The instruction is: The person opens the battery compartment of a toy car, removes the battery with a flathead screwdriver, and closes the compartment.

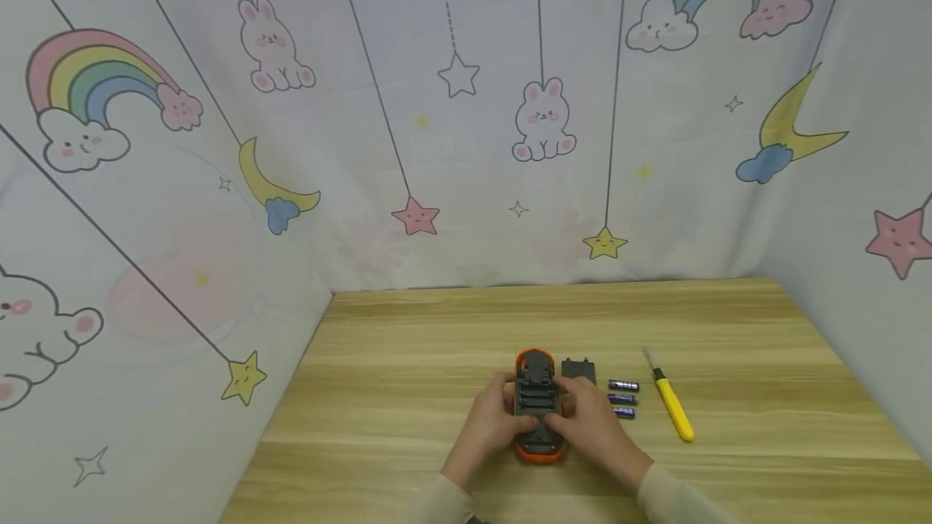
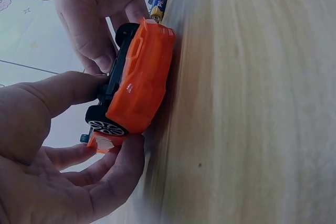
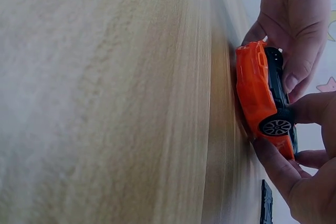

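Observation:
An orange toy car (image 1: 540, 454) lies upside down on the wooden table, its black underside and open battery compartment (image 1: 537, 396) facing up. My left hand (image 1: 489, 427) grips the car's left side, the thumb on the underside. From the other side my right hand (image 1: 591, 424) holds it the same way, with its thumb also on the black base. The left wrist view shows the orange body (image 2: 143, 77) between both hands; a spoked wheel (image 3: 276, 127) appears in the right wrist view.
Right of the car, a black battery cover (image 1: 578, 370) lies on the table (image 1: 393, 370). Three batteries (image 1: 623, 399) sit in a column beside my right hand. Farther right is a yellow-handled screwdriver (image 1: 673, 407). Printed fabric (image 1: 473, 152) walls the table's back and sides.

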Tool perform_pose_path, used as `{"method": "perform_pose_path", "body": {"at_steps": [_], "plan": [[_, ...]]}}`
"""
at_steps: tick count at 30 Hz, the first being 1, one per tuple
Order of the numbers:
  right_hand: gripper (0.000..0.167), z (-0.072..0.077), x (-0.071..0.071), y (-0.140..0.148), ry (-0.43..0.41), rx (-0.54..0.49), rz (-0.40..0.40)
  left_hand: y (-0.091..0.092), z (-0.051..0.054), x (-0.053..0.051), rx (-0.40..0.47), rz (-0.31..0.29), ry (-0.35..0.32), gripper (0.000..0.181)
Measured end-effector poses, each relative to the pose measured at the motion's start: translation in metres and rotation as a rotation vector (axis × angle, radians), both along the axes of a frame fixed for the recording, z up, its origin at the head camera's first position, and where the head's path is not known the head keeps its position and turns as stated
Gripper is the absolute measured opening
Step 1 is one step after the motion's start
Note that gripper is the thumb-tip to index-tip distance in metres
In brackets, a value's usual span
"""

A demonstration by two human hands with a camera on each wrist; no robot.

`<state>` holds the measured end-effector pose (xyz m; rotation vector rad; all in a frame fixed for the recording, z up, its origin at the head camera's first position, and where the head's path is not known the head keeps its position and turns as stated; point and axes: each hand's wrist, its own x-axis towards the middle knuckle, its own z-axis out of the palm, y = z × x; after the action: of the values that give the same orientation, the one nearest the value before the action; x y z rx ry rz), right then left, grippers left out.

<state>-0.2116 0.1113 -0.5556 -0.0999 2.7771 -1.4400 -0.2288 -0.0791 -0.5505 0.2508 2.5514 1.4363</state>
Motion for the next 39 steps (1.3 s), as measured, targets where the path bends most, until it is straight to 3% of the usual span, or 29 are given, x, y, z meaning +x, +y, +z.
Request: {"method": "perform_pose_path", "body": {"at_steps": [8,16,31,39], "plan": [[0.061,0.002,-0.001,0.000,-0.013,0.001,0.015,0.001,0.001,0.002,0.054,-0.005,-0.083,0.092],[0.061,0.006,-0.003,0.007,-0.042,0.040,0.058,0.001,-0.001,0.003,0.068,0.017,-0.069,0.091],[0.047,0.023,-0.026,0.038,0.127,0.231,0.096,0.000,-0.003,0.003,0.080,0.029,-0.087,0.092],[0.049,0.021,-0.041,0.046,0.135,0.304,0.118,0.001,-0.001,0.003,0.087,0.042,-0.102,0.093]]}}
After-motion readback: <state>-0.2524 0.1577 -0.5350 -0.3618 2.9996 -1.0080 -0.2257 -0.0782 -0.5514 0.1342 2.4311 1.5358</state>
